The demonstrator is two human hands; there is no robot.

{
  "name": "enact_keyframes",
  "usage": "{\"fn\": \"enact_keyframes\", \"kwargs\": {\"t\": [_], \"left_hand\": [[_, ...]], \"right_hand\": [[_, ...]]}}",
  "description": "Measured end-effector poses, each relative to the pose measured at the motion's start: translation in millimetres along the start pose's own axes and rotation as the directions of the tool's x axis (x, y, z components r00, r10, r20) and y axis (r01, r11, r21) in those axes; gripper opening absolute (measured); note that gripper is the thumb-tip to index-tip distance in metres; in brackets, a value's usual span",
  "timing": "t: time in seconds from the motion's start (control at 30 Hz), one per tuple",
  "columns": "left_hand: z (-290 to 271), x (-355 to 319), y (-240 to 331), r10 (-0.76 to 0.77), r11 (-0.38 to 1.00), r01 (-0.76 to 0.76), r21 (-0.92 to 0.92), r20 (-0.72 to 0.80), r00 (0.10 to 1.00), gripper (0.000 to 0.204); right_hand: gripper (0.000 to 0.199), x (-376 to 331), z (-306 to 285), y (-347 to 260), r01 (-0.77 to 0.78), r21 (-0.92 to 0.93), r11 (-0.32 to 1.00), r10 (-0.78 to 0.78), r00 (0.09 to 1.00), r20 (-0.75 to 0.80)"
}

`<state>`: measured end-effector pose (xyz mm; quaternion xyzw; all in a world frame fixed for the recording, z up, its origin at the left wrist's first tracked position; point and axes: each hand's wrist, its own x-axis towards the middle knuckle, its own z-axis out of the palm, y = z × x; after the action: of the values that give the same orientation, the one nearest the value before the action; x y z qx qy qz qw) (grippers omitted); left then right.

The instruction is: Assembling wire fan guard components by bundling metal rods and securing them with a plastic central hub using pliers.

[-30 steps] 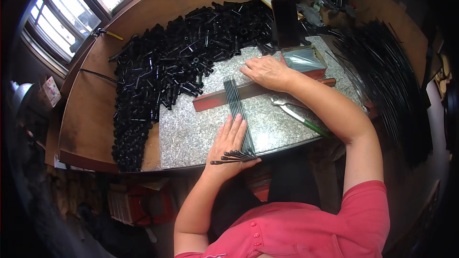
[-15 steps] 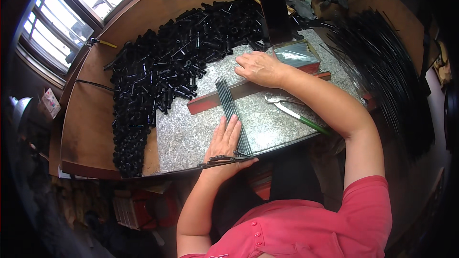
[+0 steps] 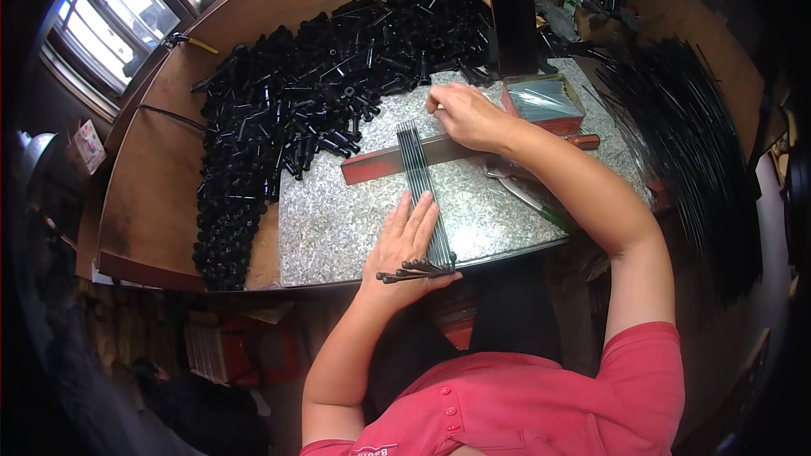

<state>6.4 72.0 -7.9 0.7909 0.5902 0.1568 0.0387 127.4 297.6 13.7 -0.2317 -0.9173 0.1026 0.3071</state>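
Note:
A small bundle of thin dark rods lies across a long flat metal bar with a red-stained end. My left hand holds the rods near the table's front edge, fingers stretched along them. The rods' dark knobbed ends fan out over the base of that hand. My right hand hovers just past the bar, right of the rods' far tips. Its fingers are curled together; whatever they pinch, if anything, is too small to make out.
Black tubular parts heap at left and back. A red box of thin pale rods stands behind a wooden handle. Green-handled pliers lie below my right forearm. Long black rods pile at the right; a dark upright slab stands behind.
The head view has shifted slightly. My right hand has turned, its fingers drawn into a pinch close to the bar. The knobbed ends at my left hand have spread a little differently.

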Motion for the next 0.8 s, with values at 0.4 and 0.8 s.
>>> {"fn": "enact_keyframes", "kwargs": {"t": [0.4,0.8], "left_hand": [[2,-2,-4,0.05,0.999,-0.051,-0.015,-0.044,0.998,0.104],[1,-1,-1,0.047,0.999,-0.047,-0.003,-0.025,0.999,0.095]], "right_hand": [[0.009,13,4,-15,-0.185,0.312,0.932,0.151,0.98,0.131],[0.005,-2,7,1,0.104,-0.176,0.979,-0.124,0.987,-0.105]]}}
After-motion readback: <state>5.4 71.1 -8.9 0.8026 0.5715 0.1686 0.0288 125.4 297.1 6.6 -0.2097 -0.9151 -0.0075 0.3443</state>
